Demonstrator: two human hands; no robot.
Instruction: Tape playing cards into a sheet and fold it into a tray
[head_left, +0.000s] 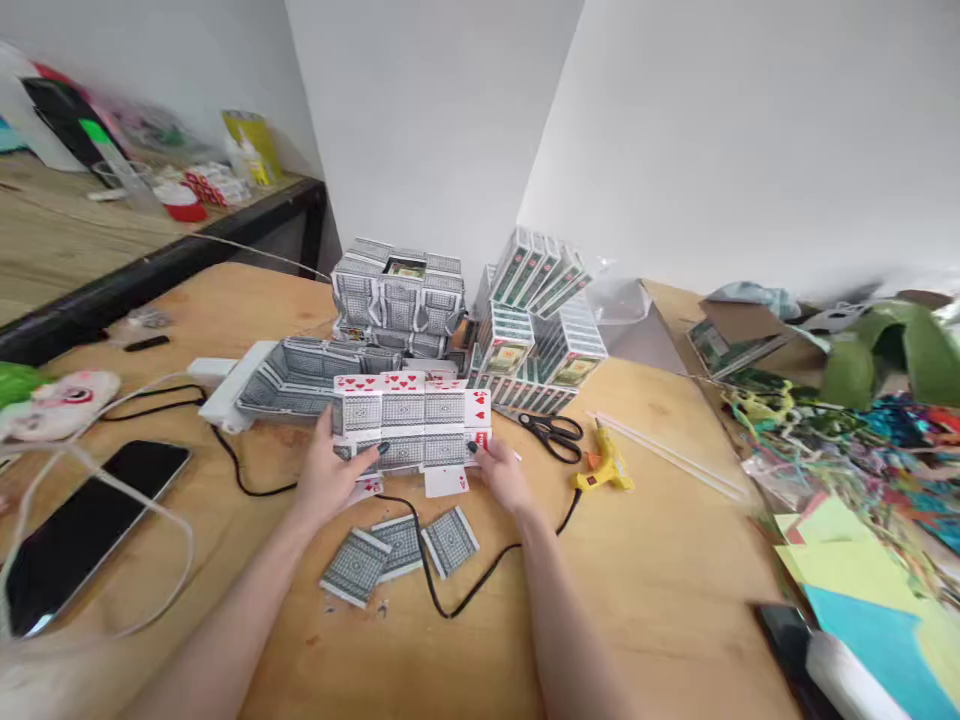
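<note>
Between my two hands is a panel of joined playing cards (403, 408), grey patterned backs toward me, with red heart faces along its top and right edges. My left hand (330, 475) grips its left end, thumb on the front. At the lower right corner, my right hand (501, 472) pinches it the same way. One card flap (446, 482) hangs below the panel. Just behind stands an open tray shape made of cards (281, 380). Three loose folded cards (400, 548) lie on the table in front of my hands.
Behind are a box built of cards (401, 295) and stacked card packs (536, 320). Black scissors (553, 437) and a yellow glue gun (607, 465) lie right, the gun's black cord (480, 600) looping forward. A phone (97, 530) lies left; colourful scraps (862, 440) crowd the right.
</note>
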